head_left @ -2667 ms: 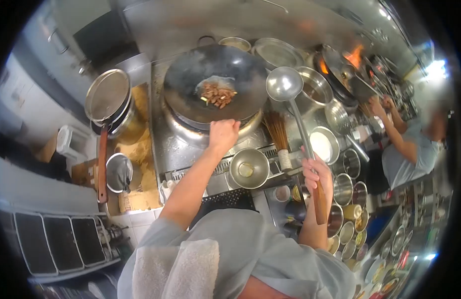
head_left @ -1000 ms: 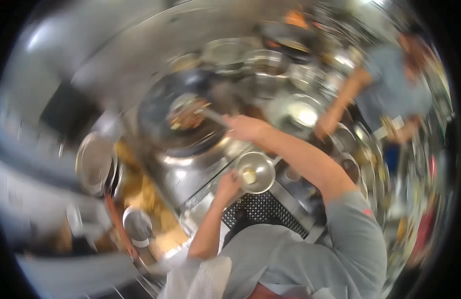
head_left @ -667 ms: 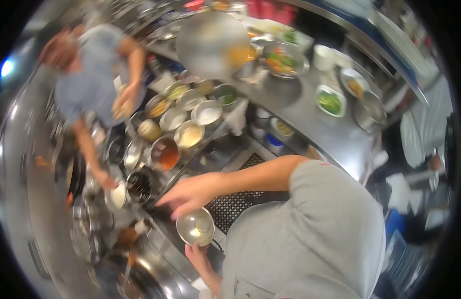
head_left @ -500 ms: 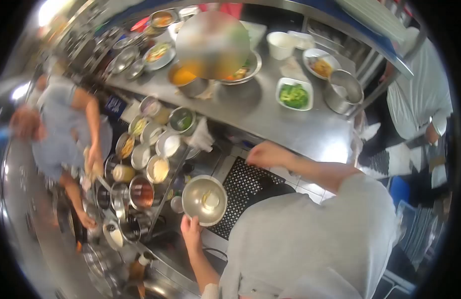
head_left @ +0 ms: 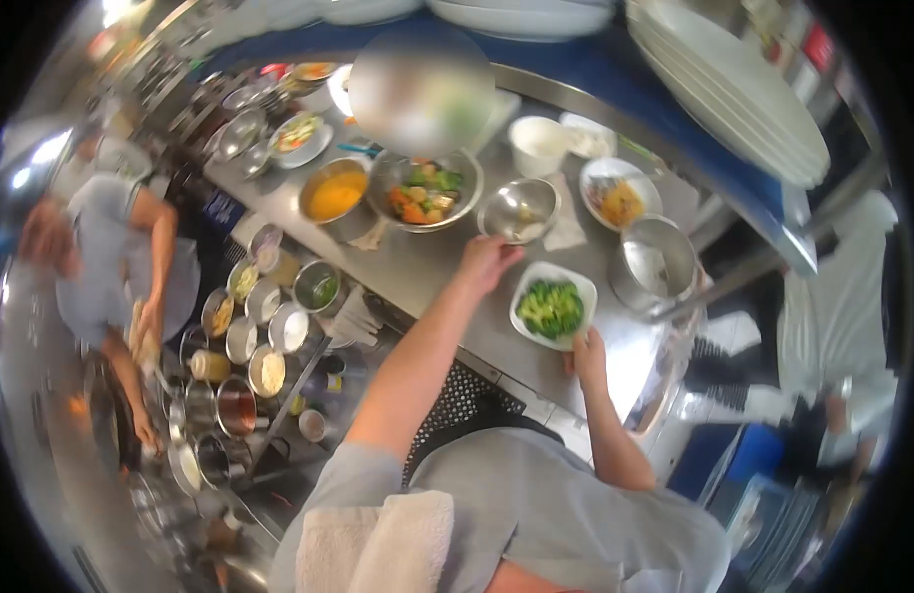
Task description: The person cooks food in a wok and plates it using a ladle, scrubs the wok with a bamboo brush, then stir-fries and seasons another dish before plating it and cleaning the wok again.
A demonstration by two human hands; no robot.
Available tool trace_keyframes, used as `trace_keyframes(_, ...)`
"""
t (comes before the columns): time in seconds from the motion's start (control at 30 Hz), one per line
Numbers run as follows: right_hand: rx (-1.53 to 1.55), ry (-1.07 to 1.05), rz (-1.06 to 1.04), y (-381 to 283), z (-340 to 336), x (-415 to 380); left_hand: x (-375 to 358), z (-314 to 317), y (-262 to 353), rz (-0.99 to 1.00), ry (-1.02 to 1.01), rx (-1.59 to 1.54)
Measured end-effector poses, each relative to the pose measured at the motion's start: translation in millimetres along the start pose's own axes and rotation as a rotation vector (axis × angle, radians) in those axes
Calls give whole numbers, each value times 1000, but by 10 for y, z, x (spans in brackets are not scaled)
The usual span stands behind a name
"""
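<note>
My left hand (head_left: 491, 263) is at the near rim of a small metal bowl (head_left: 519, 211) on the steel counter, its fingers closed on that rim. The bowl has a little pale food inside. With my right hand (head_left: 586, 358) I pinch the lower right rim of a white square dish (head_left: 553, 305) full of green broccoli. Left of the metal bowl stands a large steel bowl (head_left: 424, 190) of mixed vegetables. A steel pot (head_left: 654, 261) is to the right of the broccoli dish.
An orange-filled pot (head_left: 333, 191), a white tub (head_left: 539, 145) and a plate of food (head_left: 619, 193) stand on the counter (head_left: 427, 272). Stacked plates (head_left: 734, 89) are overhead. A co-worker (head_left: 130, 257) works at the left; another person (head_left: 837, 306) is at the right.
The metal bowl has moved from beside the containers at the left onto the counter, with my left hand. My right hand has come to the broccoli dish's rim. The view has shifted.
</note>
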State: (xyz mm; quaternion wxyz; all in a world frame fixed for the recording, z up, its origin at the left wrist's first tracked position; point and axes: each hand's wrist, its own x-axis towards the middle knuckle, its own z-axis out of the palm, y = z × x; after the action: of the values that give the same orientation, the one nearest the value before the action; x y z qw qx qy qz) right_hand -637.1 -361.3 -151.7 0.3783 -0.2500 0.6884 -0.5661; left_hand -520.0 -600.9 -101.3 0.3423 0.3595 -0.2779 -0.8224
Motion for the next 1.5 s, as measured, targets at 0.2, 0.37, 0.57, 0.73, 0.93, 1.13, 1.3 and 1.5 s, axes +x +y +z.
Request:
trace_keyframes(0.2, 535, -73, 417, 211, -76, -174, -448, -625, -305, 553, -516, 1078)
trace_keyframes(0.37, -111, -827, 448, 152, 332, -552, -2531, -1806, -380, 44, 27, 99)
trace_keyframes(0.57, -216, -1507, -33, -520, 2903, -1097, -5049, -3048, -1254, 329, 1176, -50)
trace_keyframes(0.73, -19, -2331, -785, -1400, 4639, -4240, -6396, -2747, -1134, 614, 1759, 377)
trace_keyframes(0.93, -363, -2010, -1923, -130, 6085, -6813, -7406, -2916, -713, 737, 2209, 843)
trace_keyframes(1.13, -682, -2663, -570, 54, 6087, -6669, -8350, -3784, -481, 549, 2518, 1073)
trace_keyframes(1.3, -461, -2531, -138, -261, 5743, -6688, -8189, -4321, -565, 130, 2472, 1026)
trace_keyframes(1.5, -549, -2533, -261, -271, 5966, -6675, -8143, -4114, -497, 206, 2445, 944)
